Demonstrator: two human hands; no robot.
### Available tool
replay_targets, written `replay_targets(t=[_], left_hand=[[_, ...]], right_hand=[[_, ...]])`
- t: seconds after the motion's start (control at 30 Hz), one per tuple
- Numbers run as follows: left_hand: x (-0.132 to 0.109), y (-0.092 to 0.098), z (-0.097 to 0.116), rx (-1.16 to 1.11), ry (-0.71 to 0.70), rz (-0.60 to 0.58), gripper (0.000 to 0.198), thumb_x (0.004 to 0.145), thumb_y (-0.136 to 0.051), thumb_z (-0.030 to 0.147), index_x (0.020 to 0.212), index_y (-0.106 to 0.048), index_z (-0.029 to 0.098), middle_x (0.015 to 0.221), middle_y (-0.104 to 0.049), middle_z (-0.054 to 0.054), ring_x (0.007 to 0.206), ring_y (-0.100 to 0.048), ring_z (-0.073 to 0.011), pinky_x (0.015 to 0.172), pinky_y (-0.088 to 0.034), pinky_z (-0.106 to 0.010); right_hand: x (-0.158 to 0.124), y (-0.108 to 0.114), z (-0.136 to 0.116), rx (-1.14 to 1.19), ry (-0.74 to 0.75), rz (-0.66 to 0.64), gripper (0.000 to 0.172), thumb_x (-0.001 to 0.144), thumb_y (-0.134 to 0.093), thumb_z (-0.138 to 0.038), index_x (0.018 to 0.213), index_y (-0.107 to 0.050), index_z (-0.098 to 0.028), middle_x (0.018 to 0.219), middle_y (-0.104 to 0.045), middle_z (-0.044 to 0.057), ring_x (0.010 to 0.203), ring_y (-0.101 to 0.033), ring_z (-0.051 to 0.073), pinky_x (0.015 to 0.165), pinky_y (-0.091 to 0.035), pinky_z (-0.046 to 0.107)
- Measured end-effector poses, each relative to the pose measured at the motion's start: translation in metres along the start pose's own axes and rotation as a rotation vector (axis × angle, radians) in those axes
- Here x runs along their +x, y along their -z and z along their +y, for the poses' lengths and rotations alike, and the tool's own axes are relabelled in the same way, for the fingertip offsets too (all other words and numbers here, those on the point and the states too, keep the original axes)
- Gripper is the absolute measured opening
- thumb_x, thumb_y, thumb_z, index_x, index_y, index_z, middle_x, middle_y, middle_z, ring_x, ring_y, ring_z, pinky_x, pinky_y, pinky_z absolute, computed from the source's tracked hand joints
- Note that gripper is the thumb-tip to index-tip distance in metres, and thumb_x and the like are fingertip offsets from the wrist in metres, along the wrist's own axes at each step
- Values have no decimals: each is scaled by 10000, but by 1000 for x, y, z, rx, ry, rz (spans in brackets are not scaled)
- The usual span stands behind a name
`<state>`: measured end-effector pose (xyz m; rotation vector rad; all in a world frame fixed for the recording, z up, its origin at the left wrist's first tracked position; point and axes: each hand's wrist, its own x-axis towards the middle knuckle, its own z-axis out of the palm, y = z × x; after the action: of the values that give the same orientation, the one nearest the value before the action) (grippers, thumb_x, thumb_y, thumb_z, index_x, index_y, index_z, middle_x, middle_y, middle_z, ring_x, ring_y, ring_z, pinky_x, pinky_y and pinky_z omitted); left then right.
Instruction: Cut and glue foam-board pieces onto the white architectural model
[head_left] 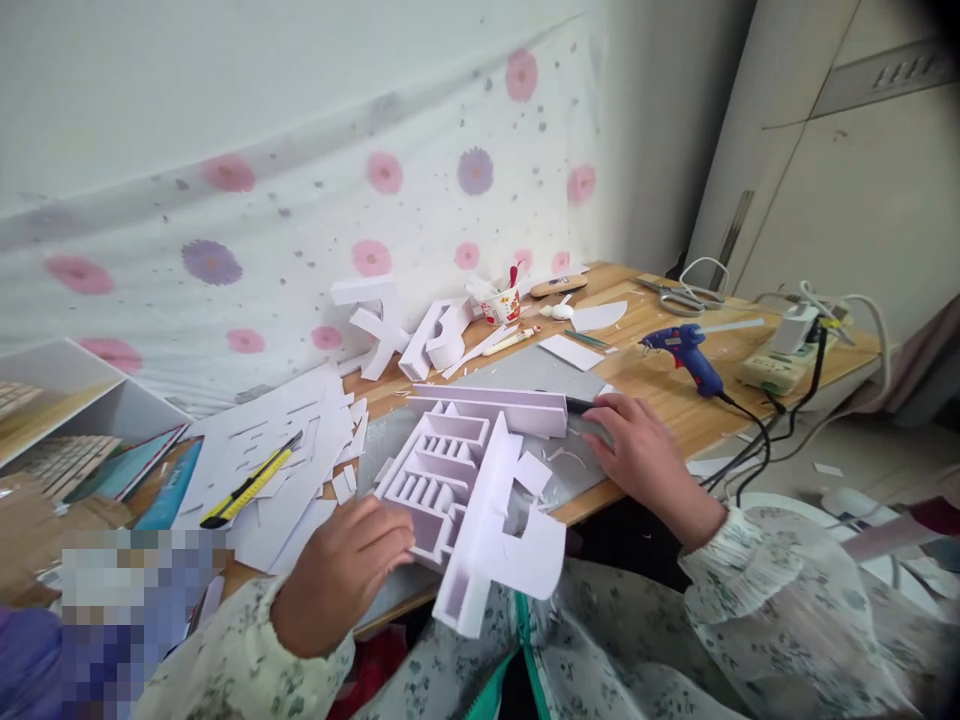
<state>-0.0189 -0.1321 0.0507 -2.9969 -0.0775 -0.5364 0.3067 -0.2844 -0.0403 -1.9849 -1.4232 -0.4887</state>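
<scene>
A large white foam-board character (480, 520) with raised walls and several small inner slats lies over the table's front edge, part of it overhanging my lap. My left hand (352, 560) is closed on its lower left corner, fingers curled over the wall. By the far right end of its top bar is my right hand (641, 455), with fingers bent around a slim dark thing (577, 405) that is mostly hidden. A grey cutting mat (570, 465) lies beneath the character. A loose white offcut (532, 472) rests beside it.
A blue glue gun (684, 355) with its cord lies right, near a power strip (784, 360) and scissors (679, 297). A yellow utility knife (251, 487) rests on white sheets (300, 420) at left. Finished white characters (375, 325) and a paper cup (499, 302) stand behind.
</scene>
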Motion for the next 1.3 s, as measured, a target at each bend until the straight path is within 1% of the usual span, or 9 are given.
replay_targets(t=[0.2,0.37,0.5,0.67,0.77,0.9,1.0,1.17,1.3], left_hand=[[-5,3,8,-6,43,5,194,919,-460,152,821,-613,220,802,-694,16,666,-626,-115,631,-488,-222],[-30,21,-35,51,73,26,144,924,-465,242,949,-607,249,875,-714,17,790,-683,-131,713,-537,-200],[-58,41,-69,57,261,48,129,872,-493,326,878,-621,339,832,-709,73,716,-686,-145,633,-574,-234],[-80,54,-79,-97,502,146,182,829,-488,317,880,-627,423,835,-707,70,721,-699,-182,575,-584,-269],[-80,47,-77,-157,549,216,191,802,-514,295,904,-622,414,866,-699,42,764,-695,-202,600,-584,-280],[-66,26,-79,-138,476,209,157,834,-490,252,898,-603,342,878,-680,8,813,-678,-199,696,-568,-300],[-51,10,-83,-155,393,210,153,856,-482,213,949,-578,289,934,-661,-20,894,-654,-195,803,-539,-327],[-25,-4,-87,-189,308,163,152,878,-482,174,980,-570,246,1000,-635,-38,948,-624,-176,846,-500,-316],[-20,-6,-92,-224,286,155,159,879,-490,155,976,-578,246,1005,-631,-30,957,-617,-170,846,-493,-307]], right_hand=[[15,-12,-4,-14,-23,-23,333,849,-604,-251,1161,-604,-136,1064,-664,123,969,-599,301,874,-485,456],[30,-13,-16,174,-45,-91,306,857,-527,-127,1146,-626,-130,1062,-691,111,942,-634,249,845,-500,369],[37,-13,-17,165,-66,-173,280,857,-504,-98,1082,-663,-147,1084,-682,104,980,-625,231,869,-482,332],[39,-22,-31,57,64,-380,160,861,-562,-168,970,-677,-146,1030,-663,101,969,-596,226,871,-461,313],[43,-31,-36,17,66,-405,137,873,-553,-186,887,-674,-124,938,-646,130,918,-585,257,814,-456,348],[44,-34,-37,1,87,-443,221,920,-465,-163,864,-673,-114,894,-626,144,885,-575,245,781,-434,342],[34,-24,-41,67,189,-505,203,917,-489,-173,873,-686,-152,902,-632,103,886,-568,210,792,-427,310],[8,9,-43,435,401,-583,214,911,-497,-154,866,-705,-177,894,-638,73,838,-568,163,785,-445,281],[7,16,-31,557,361,-544,240,922,-486,-193,1026,-702,-169,1044,-652,105,966,-600,193,864,-481,307]])
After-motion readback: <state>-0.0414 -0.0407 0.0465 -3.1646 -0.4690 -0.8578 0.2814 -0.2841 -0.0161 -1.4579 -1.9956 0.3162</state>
